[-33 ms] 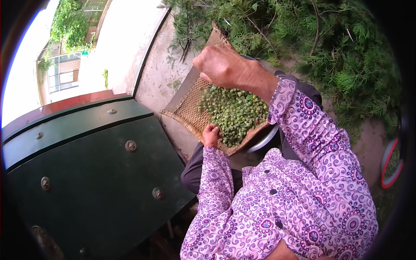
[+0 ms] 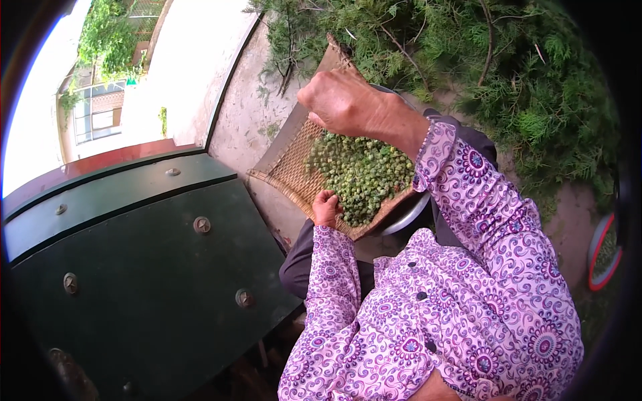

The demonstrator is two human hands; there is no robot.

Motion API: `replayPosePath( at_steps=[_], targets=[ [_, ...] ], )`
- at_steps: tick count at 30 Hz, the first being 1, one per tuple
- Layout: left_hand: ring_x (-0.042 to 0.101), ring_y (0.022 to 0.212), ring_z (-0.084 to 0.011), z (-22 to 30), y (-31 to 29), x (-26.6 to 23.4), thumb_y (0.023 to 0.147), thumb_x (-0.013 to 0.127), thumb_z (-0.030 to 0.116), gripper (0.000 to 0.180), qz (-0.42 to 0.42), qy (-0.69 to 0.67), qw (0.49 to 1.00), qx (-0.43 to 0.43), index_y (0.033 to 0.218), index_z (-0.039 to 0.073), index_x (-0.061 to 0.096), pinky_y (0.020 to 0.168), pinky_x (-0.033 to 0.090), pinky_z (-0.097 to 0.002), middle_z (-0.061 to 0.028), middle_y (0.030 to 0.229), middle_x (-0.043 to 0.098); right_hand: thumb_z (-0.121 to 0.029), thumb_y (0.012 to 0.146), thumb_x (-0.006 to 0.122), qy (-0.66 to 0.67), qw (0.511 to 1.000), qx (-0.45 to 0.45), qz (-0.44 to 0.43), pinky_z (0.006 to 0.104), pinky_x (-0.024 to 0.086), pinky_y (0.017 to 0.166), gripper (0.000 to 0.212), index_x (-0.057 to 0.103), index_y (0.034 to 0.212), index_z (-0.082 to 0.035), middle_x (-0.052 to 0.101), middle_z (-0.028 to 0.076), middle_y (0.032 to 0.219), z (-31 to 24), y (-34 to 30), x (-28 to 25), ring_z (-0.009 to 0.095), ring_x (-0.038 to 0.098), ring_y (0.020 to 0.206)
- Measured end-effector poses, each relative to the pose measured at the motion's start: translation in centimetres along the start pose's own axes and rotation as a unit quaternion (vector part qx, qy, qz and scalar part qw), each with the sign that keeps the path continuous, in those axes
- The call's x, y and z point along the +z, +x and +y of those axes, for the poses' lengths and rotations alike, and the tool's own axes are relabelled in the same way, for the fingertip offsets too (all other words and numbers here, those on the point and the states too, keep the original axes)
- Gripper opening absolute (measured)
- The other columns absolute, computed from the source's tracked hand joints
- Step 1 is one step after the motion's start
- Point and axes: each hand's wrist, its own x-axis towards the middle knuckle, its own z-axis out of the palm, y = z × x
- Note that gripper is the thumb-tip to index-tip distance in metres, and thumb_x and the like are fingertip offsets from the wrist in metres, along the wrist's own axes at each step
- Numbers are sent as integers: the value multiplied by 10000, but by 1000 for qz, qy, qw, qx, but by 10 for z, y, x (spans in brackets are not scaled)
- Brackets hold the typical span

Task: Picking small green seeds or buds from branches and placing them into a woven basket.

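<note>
A woven winnowing basket lies tilted over my lap, holding a heap of small green cones. At its near-left edge is my left hand, its fingers curled together beside the cones; whatever they pinch is hidden. My right hand is raised above the far part of the basket, closed with the back of the hand up. Its fingertips are mostly out of sight, so I cannot make out what is in them. Under the basket's right side shows the rim of a metal basin.
Cut evergreen branches are piled on the ground at the far right. A dark green metal door-like panel with round studs stands close on my left. A red-rimmed round object is at the right edge.
</note>
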Motion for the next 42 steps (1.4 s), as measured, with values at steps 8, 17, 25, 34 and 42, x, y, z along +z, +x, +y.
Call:
replayPosePath(
  at_steps=[8,17,25,34,42],
  targets=[
    [584,619,-143,-1,19,25,684,625,71,217,-19,358,913,194,893,14,652,607,480,-265,-59,751,641,-73,762,593,2,1000,-21,12,349,536,641,87,585,776,13,602,156,733,-3,1,0,258,620,681],
    [615,760,-310,4,25,44,662,598,177,211,-33,570,807,150,850,133,682,717,487,-373,-154,802,638,-76,740,598,33,998,-16,46,365,530,638,94,588,745,17,599,164,709,-3,1,1,277,619,670],
    [462,480,-88,6,19,7,788,575,72,24,-113,41,991,-54,787,49,581,402,391,-230,21,582,494,-73,758,592,-13,999,-19,28,355,533,645,101,591,771,26,605,175,745,-1,1,0,271,624,702],
    [489,492,-94,13,13,7,774,593,54,80,-65,70,995,-20,849,26,588,393,408,-236,0,632,533,-79,752,598,9,999,-21,36,366,526,663,97,587,767,17,606,174,746,0,-1,3,280,624,706],
    [619,687,-208,-5,19,38,684,629,116,223,-36,428,893,132,896,55,658,673,484,-308,-130,768,650,-76,744,595,0,998,-35,58,372,520,630,94,573,727,13,594,162,699,-3,-3,-4,276,617,671]
  ],
)
